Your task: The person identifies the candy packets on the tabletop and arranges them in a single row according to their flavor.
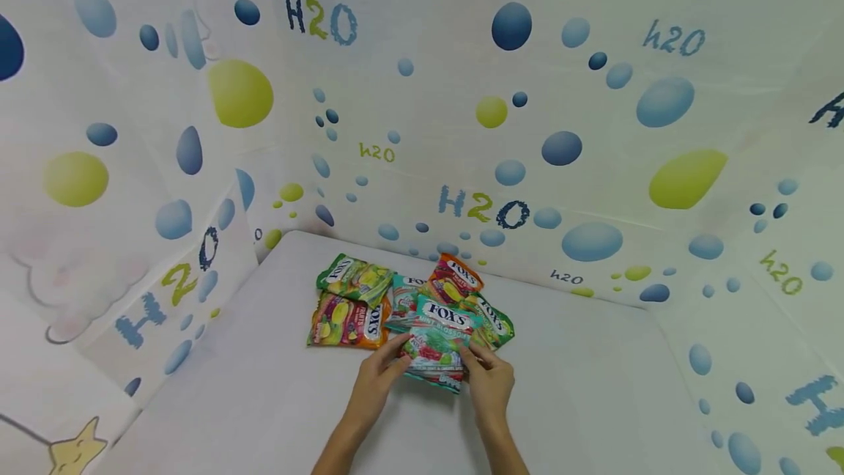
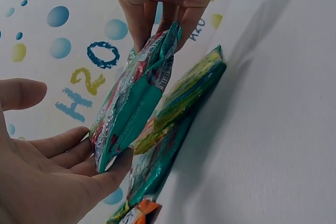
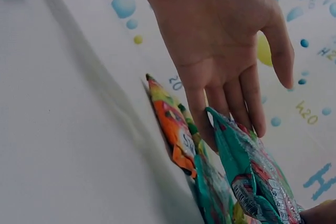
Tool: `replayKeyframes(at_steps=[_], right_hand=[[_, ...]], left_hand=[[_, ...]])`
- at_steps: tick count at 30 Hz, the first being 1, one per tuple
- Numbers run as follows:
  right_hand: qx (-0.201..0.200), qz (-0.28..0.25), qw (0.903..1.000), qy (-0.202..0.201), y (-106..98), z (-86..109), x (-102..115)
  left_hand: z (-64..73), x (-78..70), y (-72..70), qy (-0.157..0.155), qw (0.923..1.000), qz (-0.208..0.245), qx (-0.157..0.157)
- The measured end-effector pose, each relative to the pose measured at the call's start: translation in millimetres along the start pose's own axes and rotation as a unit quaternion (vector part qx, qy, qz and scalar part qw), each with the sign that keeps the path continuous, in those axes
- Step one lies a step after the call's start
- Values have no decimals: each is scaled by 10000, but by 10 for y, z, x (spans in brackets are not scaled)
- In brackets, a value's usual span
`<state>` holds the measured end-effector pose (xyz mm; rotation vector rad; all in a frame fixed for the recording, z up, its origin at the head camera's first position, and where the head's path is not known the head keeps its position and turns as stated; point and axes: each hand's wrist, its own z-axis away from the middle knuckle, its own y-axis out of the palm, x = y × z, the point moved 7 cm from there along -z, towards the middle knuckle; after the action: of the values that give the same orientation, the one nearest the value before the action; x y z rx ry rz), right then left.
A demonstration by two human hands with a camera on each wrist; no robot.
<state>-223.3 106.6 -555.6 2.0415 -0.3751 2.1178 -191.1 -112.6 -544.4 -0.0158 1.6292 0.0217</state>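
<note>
Both hands hold a teal FOX'S candy bag (image 1: 438, 343) by its two sides, tilted above the table. My left hand (image 1: 380, 380) has the bag's edge between its fingers, and its thumb (image 2: 23, 94) stands away from the bag in the left wrist view. On the other side, the fingers of my right hand (image 1: 489, 385) lie on both faces of the edge. Its thumb (image 3: 281, 56) is apart from the bag in the right wrist view. Behind lie a green bag (image 1: 496, 321), a red-orange bag (image 1: 455, 278) and another teal bag (image 1: 404, 299), partly covered.
To the left, a green candy bag (image 1: 356, 278) overlaps an orange fruits bag (image 1: 339, 322). The white table (image 1: 593, 387) extends to both sides. Walls (image 1: 422, 108) printed with blue and yellow bubbles and H2O lettering enclose it at the back and sides.
</note>
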Motion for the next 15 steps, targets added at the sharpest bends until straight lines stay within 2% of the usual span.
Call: replayKeyframes(at_steps=[8,15], right_hand=[[233,92,9996,90,196,38,-51],[512,-57,9981,340,383,90,-149]], left_hand=[[54,38,-193,-34,9993,-75,-374],[110,88,-357,-146,9975,217,-654]])
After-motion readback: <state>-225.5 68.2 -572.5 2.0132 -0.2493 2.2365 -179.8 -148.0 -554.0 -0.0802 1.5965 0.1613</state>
